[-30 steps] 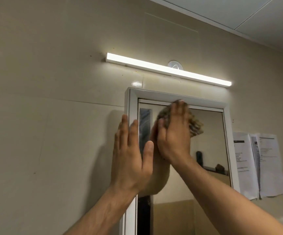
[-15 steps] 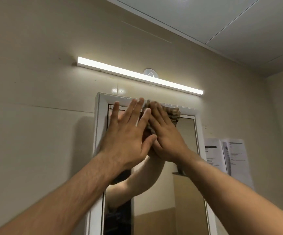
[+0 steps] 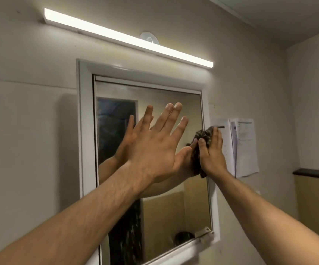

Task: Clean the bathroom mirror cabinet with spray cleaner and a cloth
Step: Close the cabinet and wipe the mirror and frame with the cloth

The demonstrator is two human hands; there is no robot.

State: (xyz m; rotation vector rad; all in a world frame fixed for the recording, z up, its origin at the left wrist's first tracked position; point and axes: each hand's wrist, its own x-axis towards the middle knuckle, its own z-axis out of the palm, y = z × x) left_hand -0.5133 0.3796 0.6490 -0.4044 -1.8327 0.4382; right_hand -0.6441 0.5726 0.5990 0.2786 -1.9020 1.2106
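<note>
Wiping under way: right hand (image 3: 211, 153) presses cloth (image 3: 202, 137) at mirror (image 3: 154, 96) right edge, frame centre; left hand (image 3: 154, 144) flat, splayed; lower glass apparently remains.

two printed paper sheets (image 3: 242, 146) taped to the wall beside the mirror cabinet (image 3: 84, 131), dark heading bar and small lines of print, too blurred to read

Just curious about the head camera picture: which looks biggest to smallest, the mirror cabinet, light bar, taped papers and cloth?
1. mirror cabinet
2. light bar
3. papers
4. cloth, mostly hidden under the right hand

These are apparent sizes only; the wide-angle lens skews them.
</note>
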